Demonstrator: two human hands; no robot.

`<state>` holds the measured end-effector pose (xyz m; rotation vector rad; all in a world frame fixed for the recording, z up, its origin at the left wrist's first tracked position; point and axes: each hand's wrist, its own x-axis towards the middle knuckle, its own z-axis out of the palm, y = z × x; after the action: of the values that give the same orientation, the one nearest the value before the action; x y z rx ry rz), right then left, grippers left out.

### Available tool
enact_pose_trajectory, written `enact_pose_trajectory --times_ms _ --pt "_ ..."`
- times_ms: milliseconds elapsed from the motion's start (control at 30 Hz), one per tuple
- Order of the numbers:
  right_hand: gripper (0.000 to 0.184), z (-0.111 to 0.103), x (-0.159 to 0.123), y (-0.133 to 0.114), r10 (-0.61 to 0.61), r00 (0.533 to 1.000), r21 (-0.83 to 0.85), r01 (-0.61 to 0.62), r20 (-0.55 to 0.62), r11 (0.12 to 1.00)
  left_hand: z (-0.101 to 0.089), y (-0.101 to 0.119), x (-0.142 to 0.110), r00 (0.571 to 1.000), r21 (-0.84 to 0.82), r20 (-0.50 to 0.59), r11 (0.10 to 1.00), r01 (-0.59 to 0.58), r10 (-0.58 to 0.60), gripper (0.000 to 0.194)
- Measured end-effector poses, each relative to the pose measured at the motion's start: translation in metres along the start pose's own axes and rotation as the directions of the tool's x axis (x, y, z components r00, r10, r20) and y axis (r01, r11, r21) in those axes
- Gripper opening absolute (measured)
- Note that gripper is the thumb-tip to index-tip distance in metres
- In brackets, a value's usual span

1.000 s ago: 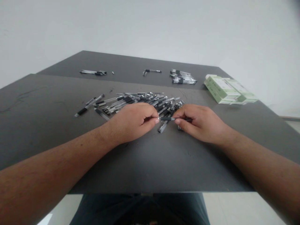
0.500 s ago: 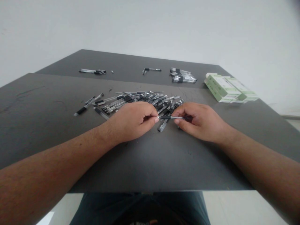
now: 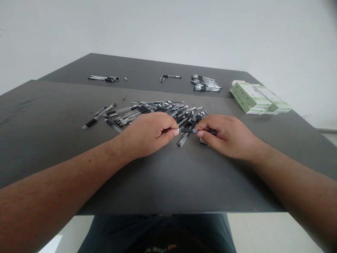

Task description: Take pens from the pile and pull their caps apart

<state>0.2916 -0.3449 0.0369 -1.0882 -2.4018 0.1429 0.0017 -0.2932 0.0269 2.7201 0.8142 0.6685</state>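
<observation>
While both forearms angle inward, the hands pinch a pen between them.

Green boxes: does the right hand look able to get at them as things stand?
Probably not without letting go: the right hand pinches a pen together with the left hand. Otherwise the way looks free, with nothing visible between it and the green boxes.

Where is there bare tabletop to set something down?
Bare: the near tabletop, between the forearms, front edge and pen pile; also far left, between the loose pens and table's left edge. Crowded: the middle, where the pile lies beyond and between the left hand and right hand.
</observation>
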Motion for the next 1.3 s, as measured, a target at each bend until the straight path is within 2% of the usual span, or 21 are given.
enact_pose_trajectory --times_ms 233,467,733,1300 --pt "0.009 0.0025 -0.0003 0.0004 0.008 1.0 0.016 -0.008 -0.001 1.0 0.0026 -0.0014 -0.0008 1.0 -0.029 0.008 1.0 0.012 -0.011 0.025" --pt "0.011 0.0009 0.0003 0.0001 0.015 0.999 0.027 -0.017 0.039 0.999 0.001 0.0003 -0.0001 0.999 0.001 0.024 1.0 -0.022 0.022 0.028" --pt "0.013 -0.003 0.0005 -0.0023 0.052 0.996 0.006 -0.052 0.078 0.999 -0.0006 0.0018 0.0007 1.0 0.014 0.03 1.0 -0.005 0.005 0.03" --pt "0.011 0.0021 -0.0008 -0.0023 0.116 0.993 0.059 -0.116 0.001 0.991 -0.0002 0.0017 0.0005 1.0 0.006 0.02 1.0 0.02 -0.02 0.029"
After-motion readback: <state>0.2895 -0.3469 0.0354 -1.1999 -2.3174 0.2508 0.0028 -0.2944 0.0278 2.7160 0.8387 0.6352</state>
